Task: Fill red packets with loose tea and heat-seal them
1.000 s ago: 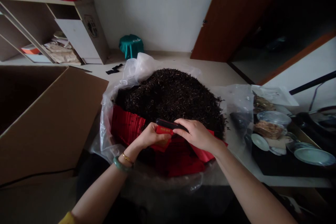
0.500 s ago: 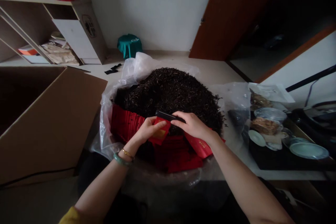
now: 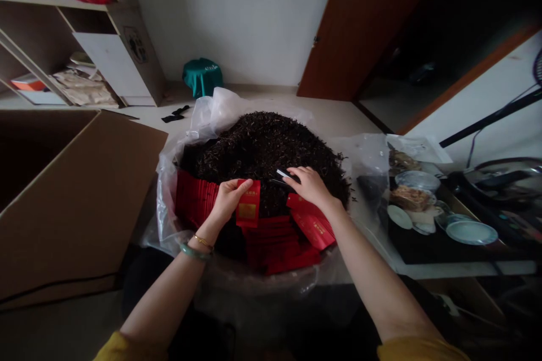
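Observation:
My left hand [image 3: 226,201] pinches the upper left part of a small red packet [image 3: 248,204] with gold print, held upright. To its right, my right hand [image 3: 312,185] grips a small black hinged tool [image 3: 289,176] with a pale strip on it, its jaws apart and clear of the packet. Both hands are above a wide, plastic-lined container [image 3: 164,194] heaped with dark dried leaves [image 3: 271,135] that look like loose tea. Rows of red packets [image 3: 195,200] lie at its left, and more red packets [image 3: 279,242] lie along the near side, some under my right wrist.
A big cardboard box [image 3: 84,203] stands to the left, before a shelf unit [image 3: 135,56]. On the right, a dark tray [image 3: 406,251] bears plastic tubs [image 3: 417,180] and lids. A teal-covered stool or bin [image 3: 203,76] sits by the wall, near a brown door [image 3: 322,28].
The black tool has come off the top of the packet, with my right hand moving slightly right and up. My left hand has moved left with the packet, now turned upright. The view has shifted slightly.

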Action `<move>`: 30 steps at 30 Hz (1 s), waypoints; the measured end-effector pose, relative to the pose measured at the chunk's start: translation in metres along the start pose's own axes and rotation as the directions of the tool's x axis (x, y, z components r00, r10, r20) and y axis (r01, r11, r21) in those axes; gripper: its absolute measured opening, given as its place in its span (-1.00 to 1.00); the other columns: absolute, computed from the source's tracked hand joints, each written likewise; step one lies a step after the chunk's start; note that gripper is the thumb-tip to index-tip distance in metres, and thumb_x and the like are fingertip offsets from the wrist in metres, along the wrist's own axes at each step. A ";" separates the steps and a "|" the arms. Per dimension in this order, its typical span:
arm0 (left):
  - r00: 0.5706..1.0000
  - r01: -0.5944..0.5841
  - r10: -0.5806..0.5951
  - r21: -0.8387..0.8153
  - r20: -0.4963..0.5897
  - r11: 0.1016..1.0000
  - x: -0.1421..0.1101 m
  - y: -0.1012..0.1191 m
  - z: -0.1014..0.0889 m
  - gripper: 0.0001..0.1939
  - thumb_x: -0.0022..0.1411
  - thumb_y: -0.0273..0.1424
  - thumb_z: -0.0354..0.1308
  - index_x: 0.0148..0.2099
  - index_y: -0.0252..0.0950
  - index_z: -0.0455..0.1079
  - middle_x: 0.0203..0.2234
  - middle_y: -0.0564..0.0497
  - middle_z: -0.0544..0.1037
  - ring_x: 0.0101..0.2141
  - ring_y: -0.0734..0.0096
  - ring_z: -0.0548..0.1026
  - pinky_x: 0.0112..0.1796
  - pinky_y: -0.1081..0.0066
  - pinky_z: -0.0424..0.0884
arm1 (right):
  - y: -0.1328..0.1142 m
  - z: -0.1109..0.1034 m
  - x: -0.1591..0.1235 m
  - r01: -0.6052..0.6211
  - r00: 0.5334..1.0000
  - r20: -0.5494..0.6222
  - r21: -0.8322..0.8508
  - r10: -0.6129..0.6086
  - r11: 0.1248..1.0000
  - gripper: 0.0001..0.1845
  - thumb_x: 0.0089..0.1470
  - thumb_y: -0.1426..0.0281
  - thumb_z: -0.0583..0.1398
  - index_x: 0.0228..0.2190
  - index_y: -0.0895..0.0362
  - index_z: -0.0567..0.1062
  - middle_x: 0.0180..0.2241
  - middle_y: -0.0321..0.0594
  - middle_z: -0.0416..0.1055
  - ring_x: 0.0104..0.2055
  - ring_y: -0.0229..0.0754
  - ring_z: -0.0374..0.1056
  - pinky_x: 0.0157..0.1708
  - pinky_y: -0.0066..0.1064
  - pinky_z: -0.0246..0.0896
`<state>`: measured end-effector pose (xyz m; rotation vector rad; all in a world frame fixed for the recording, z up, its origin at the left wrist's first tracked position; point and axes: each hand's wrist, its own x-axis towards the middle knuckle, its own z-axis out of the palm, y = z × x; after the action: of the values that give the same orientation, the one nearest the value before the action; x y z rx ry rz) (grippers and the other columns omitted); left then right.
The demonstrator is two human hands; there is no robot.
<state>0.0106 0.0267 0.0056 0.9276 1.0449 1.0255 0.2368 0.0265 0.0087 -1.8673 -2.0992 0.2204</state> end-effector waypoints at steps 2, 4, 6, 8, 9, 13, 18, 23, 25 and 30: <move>0.999 -0.024 0.023 0.029 0.024 0.999 0.000 -0.002 0.001 -0.55 -0.26 -0.05 0.37 -0.52 -0.37 0.47 -0.68 0.08 0.49 -0.65 0.55 0.34 -0.59 0.55 0.24 | -0.028 0.004 0.000 0.062 0.998 -0.040 0.324 -0.052 0.944 -0.62 0.16 0.21 0.11 -0.07 0.14 0.45 -0.21 -0.15 0.52 -0.24 -0.21 0.42 -0.20 -0.41 0.27; 0.998 -0.052 0.050 0.051 0.050 0.997 0.000 -0.004 -0.001 -0.54 -0.25 -0.04 0.36 -0.49 -0.38 0.49 -0.66 0.07 0.50 -0.63 0.55 0.35 -0.57 0.55 0.24 | -0.055 0.010 0.002 0.113 0.993 -0.036 0.519 -0.110 0.847 -0.60 0.03 0.15 0.22 -0.16 0.14 0.50 -0.31 -0.21 0.54 -0.36 -0.24 0.41 -0.32 -0.44 0.28; 0.996 -0.066 0.062 0.068 0.065 0.996 -0.001 -0.005 -0.003 -0.54 -0.24 -0.04 0.35 -0.48 -0.38 0.48 -0.67 0.07 0.49 -0.62 0.55 0.35 -0.57 0.55 0.24 | -0.073 0.014 0.005 0.122 0.992 -0.075 0.613 -0.097 0.780 -0.67 -0.05 0.13 0.26 -0.38 0.15 0.56 -0.41 -0.22 0.54 -0.38 -0.23 0.41 -0.35 -0.45 0.27; 0.996 -0.062 0.057 0.080 0.066 0.995 -0.003 -0.003 -0.006 -0.53 -0.20 -0.02 0.32 -0.49 -0.38 0.46 -0.68 0.08 0.46 -0.64 0.57 0.32 -0.59 0.56 0.21 | -0.081 0.015 0.008 0.090 0.996 -0.065 0.677 -0.063 0.731 -0.68 -0.09 0.13 0.28 -0.51 0.16 0.55 -0.49 -0.24 0.53 -0.43 -0.23 0.40 -0.40 -0.45 0.25; 0.996 -0.058 0.052 0.085 0.069 0.995 -0.004 -0.002 -0.007 -0.52 -0.17 0.00 0.30 -0.50 -0.38 0.44 -0.69 0.09 0.44 -0.65 0.59 0.30 -0.61 0.56 0.19 | -0.083 0.015 0.009 0.069 0.998 -0.045 0.700 -0.052 0.711 -0.68 -0.10 0.13 0.28 -0.53 0.16 0.55 -0.52 -0.25 0.52 -0.46 -0.23 0.40 -0.42 -0.45 0.24; 0.995 -0.050 0.040 0.104 0.095 0.993 -0.006 0.001 -0.007 -0.51 -0.07 0.02 0.23 -0.59 -0.35 0.33 -0.75 0.12 0.35 -0.70 0.63 0.21 -0.65 0.56 0.12 | -0.082 0.011 0.010 0.039 0.999 -0.007 0.725 -0.049 0.688 -0.68 -0.11 0.14 0.29 -0.55 0.17 0.54 -0.56 -0.26 0.51 -0.49 -0.25 0.37 -0.46 -0.46 0.22; 0.983 0.015 -0.039 0.129 0.179 0.991 -0.004 0.007 -0.012 -0.55 0.02 -0.04 0.19 -0.57 -0.36 0.34 -0.72 0.09 0.38 -0.70 0.61 0.23 -0.65 0.55 0.13 | -0.080 0.011 0.004 -0.042 0.998 0.064 0.775 -0.013 0.631 -0.61 -0.16 0.07 0.30 -0.52 0.18 0.55 -0.57 -0.26 0.49 -0.52 -0.25 0.35 -0.48 -0.44 0.24; 0.809 0.126 -0.276 0.305 0.519 0.944 -0.021 0.031 -0.026 -0.54 0.07 -0.04 0.17 -0.49 -0.40 0.46 -0.68 0.01 0.48 -0.67 0.54 0.35 -0.63 0.53 0.20 | -0.065 0.015 0.004 -0.244 0.959 0.281 0.876 -0.029 0.416 -0.41 -0.02 -0.10 0.11 -0.33 0.18 0.55 -0.58 -0.25 0.47 -0.58 -0.28 0.34 -0.59 -0.47 0.24; 0.468 0.134 -0.400 0.384 0.788 0.914 -0.032 0.038 -0.027 -0.43 0.02 0.03 0.20 -0.17 -0.40 0.51 -0.34 -0.17 0.61 -0.38 0.27 0.54 -0.47 0.46 0.37 | -0.056 0.017 0.005 -0.295 0.948 0.318 0.862 0.014 0.413 -0.35 0.07 -0.10 -0.01 -0.26 0.18 0.53 -0.57 -0.24 0.46 -0.59 -0.30 0.33 -0.63 -0.50 0.20; 0.632 0.096 -0.246 0.241 0.735 0.966 -0.030 0.030 -0.023 -0.38 0.12 0.08 0.06 -0.10 -0.39 0.47 -0.25 -0.24 0.59 -0.30 0.22 0.55 -0.37 0.38 0.42 | -0.047 0.020 0.002 -0.193 0.925 0.372 0.643 -0.082 0.742 -0.56 0.07 0.08 0.10 -0.34 0.18 0.58 -0.49 -0.21 0.52 -0.49 -0.27 0.37 -0.56 -0.52 0.15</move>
<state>-0.0232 0.0082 0.0348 1.2307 0.4787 0.2853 0.1859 0.0240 0.0059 -1.4988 -1.7940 1.2717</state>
